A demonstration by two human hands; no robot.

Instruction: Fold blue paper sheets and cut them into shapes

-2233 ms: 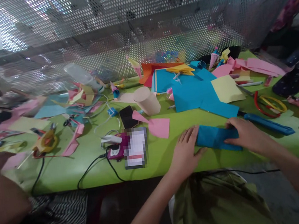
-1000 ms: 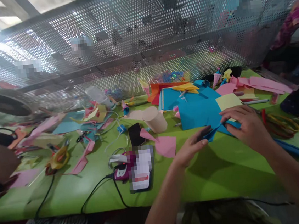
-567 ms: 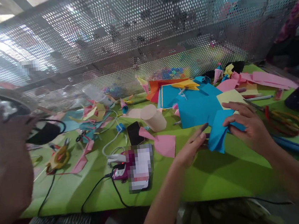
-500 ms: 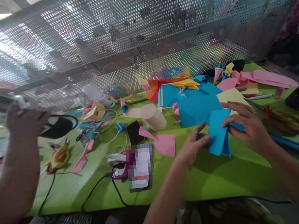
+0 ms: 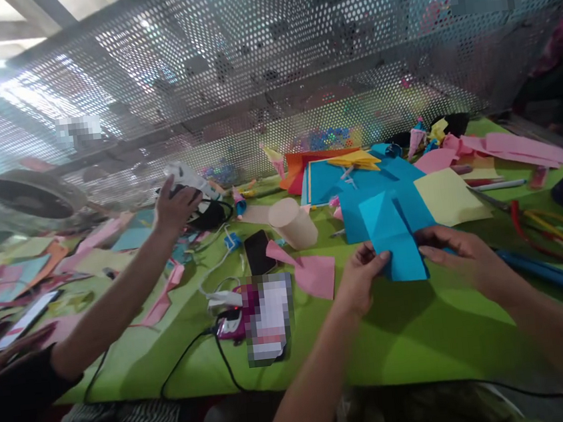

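A folded piece of blue paper (image 5: 400,252) is held up over the green table between both hands. My left hand (image 5: 361,276) pinches its lower left side, thumb in front. On the paper's right side, my right hand (image 5: 449,250) grips the edge between thumb and fingers. Behind it lie larger blue sheets (image 5: 357,215) and a pale yellow square sheet (image 5: 448,197). A cut pink paper piece (image 5: 314,274) rests left of my left hand, near an upright beige cylinder (image 5: 293,223).
Another person's hand (image 5: 175,205) reaches from the left toward a dark and white object. Phones, a purple power strip (image 5: 239,316) and black cables occupy the middle left. Blue scissors or a tool (image 5: 555,276) lies at right. A perforated metal screen (image 5: 267,78) stands behind.
The blue paper has been turned and opened out somewhat, and my left hand has closed on it. The other person's hand has moved right, carrying the dark and white object.
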